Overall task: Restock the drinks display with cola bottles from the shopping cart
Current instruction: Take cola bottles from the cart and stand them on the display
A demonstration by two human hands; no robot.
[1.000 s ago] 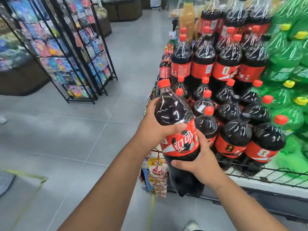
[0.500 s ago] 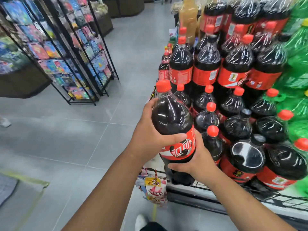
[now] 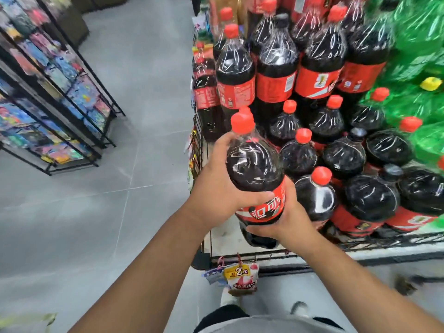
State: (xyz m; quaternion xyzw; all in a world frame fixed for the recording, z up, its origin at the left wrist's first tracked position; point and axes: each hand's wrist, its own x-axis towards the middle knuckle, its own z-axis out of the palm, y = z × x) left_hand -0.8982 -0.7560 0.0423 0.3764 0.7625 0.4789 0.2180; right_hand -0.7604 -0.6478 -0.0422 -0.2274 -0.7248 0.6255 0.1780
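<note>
I hold a large cola bottle [image 3: 254, 169] with a red cap and red label upright over the front left corner of the wire drinks display [image 3: 374, 243]. My left hand [image 3: 216, 188] grips its left side, thumb across the label. My right hand [image 3: 286, 224] grips it lower down on the right. Several cola bottles [image 3: 346, 155] stand on the lower shelf just to its right, and taller ones [image 3: 276, 68] stand on the tier behind. The bottle's base hangs just above the shelf floor. The shopping cart is out of view.
Green soda bottles [image 3: 420, 44] fill the display's right side. Snack packets [image 3: 241, 277] hang from the shelf's front corner. Black wire racks of colourful packets [image 3: 55, 92] stand across the grey tiled aisle [image 3: 134, 68] on the left. My shoes show below.
Both hands have carried the bottle further in over the shelf corner, closer to the standing bottles. The view has tipped downward and moved nearer the display.
</note>
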